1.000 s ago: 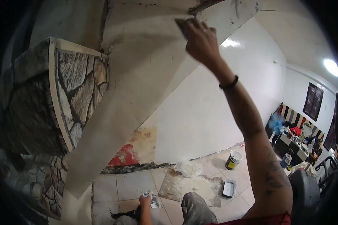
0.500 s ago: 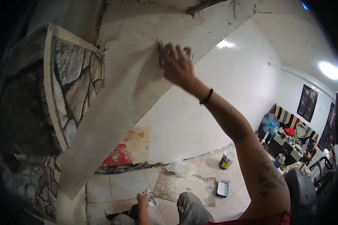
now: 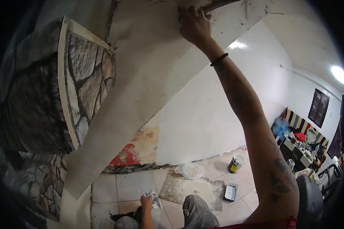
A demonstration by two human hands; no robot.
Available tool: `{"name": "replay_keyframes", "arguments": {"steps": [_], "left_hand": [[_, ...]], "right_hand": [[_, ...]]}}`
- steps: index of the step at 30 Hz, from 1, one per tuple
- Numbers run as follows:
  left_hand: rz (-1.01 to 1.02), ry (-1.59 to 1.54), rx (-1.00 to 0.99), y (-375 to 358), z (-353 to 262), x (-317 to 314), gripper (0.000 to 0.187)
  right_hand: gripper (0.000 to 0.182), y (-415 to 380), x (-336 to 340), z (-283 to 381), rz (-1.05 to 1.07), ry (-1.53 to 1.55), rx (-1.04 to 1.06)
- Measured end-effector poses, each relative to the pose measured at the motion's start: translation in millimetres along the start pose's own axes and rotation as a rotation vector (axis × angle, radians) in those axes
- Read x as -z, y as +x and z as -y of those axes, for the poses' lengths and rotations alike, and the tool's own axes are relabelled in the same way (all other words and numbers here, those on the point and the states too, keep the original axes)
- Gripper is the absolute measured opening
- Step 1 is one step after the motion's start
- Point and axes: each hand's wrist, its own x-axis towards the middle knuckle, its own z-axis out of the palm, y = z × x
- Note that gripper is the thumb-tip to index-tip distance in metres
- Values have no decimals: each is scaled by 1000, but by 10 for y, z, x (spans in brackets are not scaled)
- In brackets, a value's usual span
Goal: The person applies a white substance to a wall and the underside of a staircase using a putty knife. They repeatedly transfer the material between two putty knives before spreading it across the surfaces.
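Note:
Stretched up to the sloping, plastered beam (image 3: 141,91), my right hand (image 3: 197,27) is closed on a flat putty scraper (image 3: 180,16). Only the scraper's dark edge shows past my fingers, against the beam's surface. Low in front of me, my left hand (image 3: 146,200) is closed on a putty knife (image 3: 155,198) smeared with white putty. My fingers hide its handle. Smooth, damp-looking filler covers much of the beam.
A stone-faced block (image 3: 86,72) juts out at left. On the tiled floor lie a putty-smeared board (image 3: 172,189), a plastic bag (image 3: 190,171), a paint can (image 3: 236,164) and a small tray (image 3: 231,191). A cluttered table (image 3: 300,152) and a black chair (image 3: 309,198) stand at right.
My right hand has moved up and slightly right along the beam with the scraper. My left hand stays low with the putty knife. The view has shifted slightly.

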Motion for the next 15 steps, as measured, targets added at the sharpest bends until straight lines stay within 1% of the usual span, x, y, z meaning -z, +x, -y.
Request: {"name": "replay_keyframes", "arguments": {"steps": [2, 3, 4, 5, 6, 7, 8, 9, 10, 11, 12, 13, 14, 15], "left_hand": [[-10, -6, -29, 24, 46, -18, 32], [-37, 21, -29, 19, 46, -38, 32], [-61, 52, -28, 19, 52, -64, 32], [-85, 86, -26, 8, 67, -83, 32], [-56, 45, -41, 1, 71, -84, 33], [-28, 4, -57, 9, 67, -75, 33], [1, -36, -72, 14, 80, -62, 33], [-4, -36, -28, 67, 109, -70, 32], [-2, -48, -27, 122, 132, -68, 30], [-4, -60, -23, 164, 161, -44, 28], [-11, -75, -16, 179, 187, -6, 25], [13, -133, 10, 184, 194, 45, 23], [31, -189, 40, 180, 159, 89, 20], [-12, -220, 80, -22, -106, 177, 23]], "right_hand": [[41, -112, 22, 176, 50, 43, -26], [39, -256, -90, 236, 60, -33, -6], [43, -427, -29, 369, -21, 31, 37], [49, -579, 44, 476, 12, 98, 120], [49, -745, 120, 624, -5, 143, 143], [48, -886, 225, 777, 89, 91, 147], [47, -1050, 350, 880, 41, 187, 176], [43, -1164, 510, 975, 147, 265, 163], [39, -1225, 747, 1045, 277, 357, 95], [39, -1323, 969, 1062, 452, 452, 61], [34, -1459, 1179, 1082, 436, 569, 28], [38, -1581, 1415, 1081, 501, 705, -42], [40, -1743, 1640, 1045, 564, 917, -176], [42, -1908, 1835, 982, 632, 1133, -321]]}}
